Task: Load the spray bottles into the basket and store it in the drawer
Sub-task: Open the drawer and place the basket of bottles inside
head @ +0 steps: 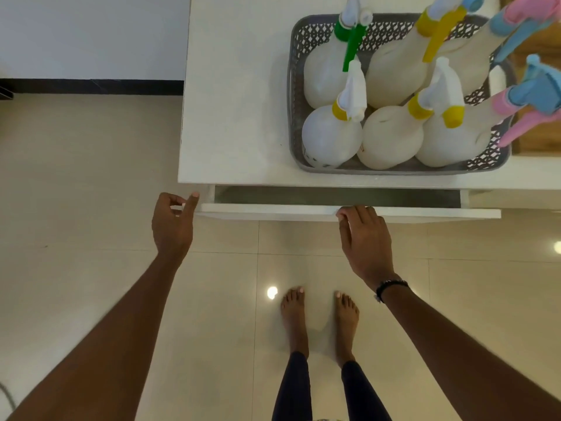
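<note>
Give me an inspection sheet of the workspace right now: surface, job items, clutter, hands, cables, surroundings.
Surface: white cabinet top, basket standing on it.
Job's things: grey basket holds six spray bottles upright; drawer beneath the top is open only a crack.
Clutter: wooden board behind the basket at the right edge.
Hands: left hand beside the drawer front's left corner, forefinger against it, holding nothing; right hand fingers on the drawer front's top edge.
Cables: nothing seen for certain; a grey curved shape at the bottom left corner cannot be identified.
Surroundings: glossy tiled floor, white wall with dark skirting, bare feet below.
</note>
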Demonstrator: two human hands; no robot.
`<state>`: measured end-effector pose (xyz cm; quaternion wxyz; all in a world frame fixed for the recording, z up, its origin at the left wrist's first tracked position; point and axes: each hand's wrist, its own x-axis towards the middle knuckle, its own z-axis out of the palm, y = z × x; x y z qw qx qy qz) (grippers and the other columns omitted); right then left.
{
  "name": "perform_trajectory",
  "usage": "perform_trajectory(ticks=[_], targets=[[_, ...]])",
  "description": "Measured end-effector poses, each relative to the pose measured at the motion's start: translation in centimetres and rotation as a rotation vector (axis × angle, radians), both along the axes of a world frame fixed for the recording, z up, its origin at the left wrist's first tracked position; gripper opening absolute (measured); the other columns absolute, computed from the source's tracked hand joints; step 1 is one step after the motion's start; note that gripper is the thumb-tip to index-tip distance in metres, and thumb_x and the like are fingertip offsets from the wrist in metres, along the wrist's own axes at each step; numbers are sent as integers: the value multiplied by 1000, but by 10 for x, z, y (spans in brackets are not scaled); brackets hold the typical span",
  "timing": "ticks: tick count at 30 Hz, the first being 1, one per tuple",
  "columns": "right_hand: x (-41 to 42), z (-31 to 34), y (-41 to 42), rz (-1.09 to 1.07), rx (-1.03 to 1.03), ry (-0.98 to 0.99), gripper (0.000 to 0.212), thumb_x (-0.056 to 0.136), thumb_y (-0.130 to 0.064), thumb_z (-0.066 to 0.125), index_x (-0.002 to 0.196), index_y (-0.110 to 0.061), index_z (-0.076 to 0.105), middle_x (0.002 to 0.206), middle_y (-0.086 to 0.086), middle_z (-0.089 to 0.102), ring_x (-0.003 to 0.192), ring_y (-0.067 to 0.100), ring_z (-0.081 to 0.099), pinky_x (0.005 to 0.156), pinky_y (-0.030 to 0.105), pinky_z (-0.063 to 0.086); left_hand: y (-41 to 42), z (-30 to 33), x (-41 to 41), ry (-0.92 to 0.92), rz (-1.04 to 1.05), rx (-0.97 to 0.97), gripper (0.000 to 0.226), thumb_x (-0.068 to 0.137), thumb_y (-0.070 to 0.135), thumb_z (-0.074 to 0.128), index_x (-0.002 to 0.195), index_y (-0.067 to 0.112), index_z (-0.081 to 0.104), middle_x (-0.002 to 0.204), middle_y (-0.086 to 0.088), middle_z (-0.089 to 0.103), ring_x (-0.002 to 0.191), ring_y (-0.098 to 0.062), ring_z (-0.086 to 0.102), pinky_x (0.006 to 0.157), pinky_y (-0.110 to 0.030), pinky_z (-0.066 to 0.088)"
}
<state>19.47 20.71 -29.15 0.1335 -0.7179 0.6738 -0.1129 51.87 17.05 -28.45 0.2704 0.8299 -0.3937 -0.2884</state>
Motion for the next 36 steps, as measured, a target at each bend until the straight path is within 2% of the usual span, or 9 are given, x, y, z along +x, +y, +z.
perform_trajectory(ticks=[3,7,12,16,20,24,28,32,36], targets=[[-8,2,15,3,-7,35,22,95,-20,40,101,-12,60,96,6,62,87,21,56,74,32,46,18,0,-1,-170,-85,43,34,86,41,63,93,9,52,94,-5,57,90,-26,56,77,-40,45],[-22,3,39,-46,0,87,19,94,-17,43,104,-13,59,107,6,62,97,23,55,81,32,43,45,3,-33,-470,-197,119,27,89,31,59,102,7,56,108,-14,57,104,-35,51,86,-42,37],[-33,-1,58,-140,117,22,36,98,-30,32,120,-14,57,131,6,57,124,24,49,106,39,38,76,-2,-120,-262,-597,-16,42,89,42,48,119,14,53,126,-5,57,123,-24,48,107,-37,31],[-35,-9,80,-145,281,15,62,95,-44,10,132,-17,52,144,3,49,140,23,35,117,41,21,105,-9,-178,-227,-740,177,68,83,62,20,124,22,56,138,2,52,136,-21,38,118,-44,12],[-38,-7,105,-109,350,-3,70,90,-51,4,136,-23,48,150,-1,41,144,22,26,117,40,16,136,-10,-188,-276,-718,251,75,78,70,13,119,29,61,141,6,49,137,-19,35,117,-43,8],[-41,-6,129,-69,419,-27,74,86,-57,1,141,-28,39,155,-3,31,147,21,18,118,40,12,157,-11,-183,-290,-782,342,57,89,64,27,129,32,51,149,7,38,141,-19,26,118,-42,10],[-43,-5,155,-48,461,-31,94,78,-70,-19,144,-29,34,156,-3,27,147,21,16,118,39,12,183,-5,-187,-310,-794,370,83,75,74,5,132,32,48,150,5,37,141,-20,27,118,-43,12],[-42,-3,177,-48,499,-42,104,71,-72,-28,144,-29,33,157,-4,25,147,21,16,118,39,12,205,-5,-183,-293,-797,342,101,73,81,-10,124,27,58,142,-2,49,134,-27,41,114,-49,21],[-41,-3,195,-38,526,-35,106,70,-72,-30,145,-29,32,157,-4,25,147,22,16,118,40,12,222,-7,-182,-350,-851,342,79,89,69,5,106,24,69,120,-7,66,110,-34,63,97,-56,42]])
